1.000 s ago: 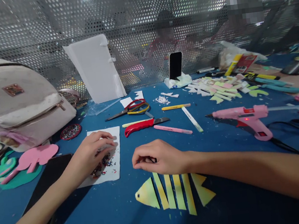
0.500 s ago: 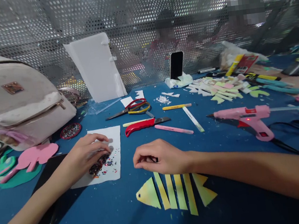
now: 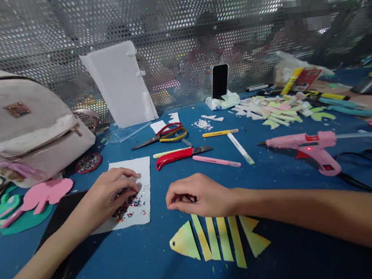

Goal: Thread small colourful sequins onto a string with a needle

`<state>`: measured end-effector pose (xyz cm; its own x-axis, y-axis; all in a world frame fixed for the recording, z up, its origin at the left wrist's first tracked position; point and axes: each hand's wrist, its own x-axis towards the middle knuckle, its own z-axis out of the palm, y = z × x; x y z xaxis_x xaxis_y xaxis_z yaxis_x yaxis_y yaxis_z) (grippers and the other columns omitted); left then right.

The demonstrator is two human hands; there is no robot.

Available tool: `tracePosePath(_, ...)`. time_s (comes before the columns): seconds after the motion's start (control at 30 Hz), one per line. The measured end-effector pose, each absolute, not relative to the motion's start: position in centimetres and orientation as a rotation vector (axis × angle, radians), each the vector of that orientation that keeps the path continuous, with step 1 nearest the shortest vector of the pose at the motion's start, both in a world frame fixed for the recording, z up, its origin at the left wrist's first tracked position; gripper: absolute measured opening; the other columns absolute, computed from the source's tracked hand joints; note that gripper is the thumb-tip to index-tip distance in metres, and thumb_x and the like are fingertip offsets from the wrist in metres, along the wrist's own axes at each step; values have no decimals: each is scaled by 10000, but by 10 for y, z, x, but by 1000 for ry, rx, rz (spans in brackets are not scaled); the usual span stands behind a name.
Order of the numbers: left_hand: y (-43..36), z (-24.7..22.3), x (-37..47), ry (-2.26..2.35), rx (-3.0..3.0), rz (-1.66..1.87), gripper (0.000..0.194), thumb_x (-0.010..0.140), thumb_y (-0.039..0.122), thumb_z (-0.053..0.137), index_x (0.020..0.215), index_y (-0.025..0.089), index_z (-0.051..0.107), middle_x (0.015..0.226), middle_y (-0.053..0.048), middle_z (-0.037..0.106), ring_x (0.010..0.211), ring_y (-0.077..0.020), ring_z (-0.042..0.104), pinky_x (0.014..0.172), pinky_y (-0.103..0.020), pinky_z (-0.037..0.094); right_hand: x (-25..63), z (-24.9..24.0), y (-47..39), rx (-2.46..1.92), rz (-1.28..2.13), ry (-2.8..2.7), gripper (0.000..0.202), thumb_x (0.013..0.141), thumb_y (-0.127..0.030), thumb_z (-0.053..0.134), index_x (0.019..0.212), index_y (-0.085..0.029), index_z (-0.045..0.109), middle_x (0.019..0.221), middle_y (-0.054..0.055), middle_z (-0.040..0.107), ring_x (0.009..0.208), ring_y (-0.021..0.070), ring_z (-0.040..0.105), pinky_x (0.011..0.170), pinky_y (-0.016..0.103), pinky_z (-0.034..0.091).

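My left hand (image 3: 114,189) is palm down over a dark pile of shiny sequins or glitter flakes (image 3: 122,208) on a white sheet of paper (image 3: 144,174). Its fingers are bent and apart, with the tips at the pile. My right hand (image 3: 199,194) rests on the blue table, its fingers curled inward; a small dark patch shows inside, and I cannot tell what it holds. Just below that hand lies a yellow-green paper fish, with a head (image 3: 187,242), several separate strips (image 3: 213,240) and a tail (image 3: 255,237). The forearm partly covers the tops of the strips.
Beyond my hands lie a red-handled knife (image 3: 174,158), scissors (image 3: 168,135) and pens (image 3: 215,160). A pink glue gun (image 3: 308,144) with its cord is at right, near paper scraps (image 3: 273,108). A backpack (image 3: 27,118) stands left; a phone (image 3: 220,81) leans upright at the back.
The fingers of my left hand have shifted slightly over the sequins. My right hand and the paper fish have stayed in place.
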<state>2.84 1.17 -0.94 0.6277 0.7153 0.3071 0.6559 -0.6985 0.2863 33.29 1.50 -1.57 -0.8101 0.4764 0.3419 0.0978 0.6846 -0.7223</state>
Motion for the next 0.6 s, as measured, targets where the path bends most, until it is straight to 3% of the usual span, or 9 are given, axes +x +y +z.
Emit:
tracePosePath(0.33,13,-8,25,1127,2682,578,157,1012,267,546,929,247,678,1192,-57,649,1075,-209,623,922,-344,472,333,-15,15,-440,977,-2375,76,974,-220,623,927,-169,653,769,-16,630,616,72,489,575,199,347)
tracePosePath(0.6,15,-7,18,1167,2647,571,257,1021,335,508,906,240,717,1182,-76,663,1061,-219,640,918,-360,506,333,-15,15,-435,993,-2371,82,978,-225,616,930,-171,655,781,-13,635,619,72,492,573,197,359)
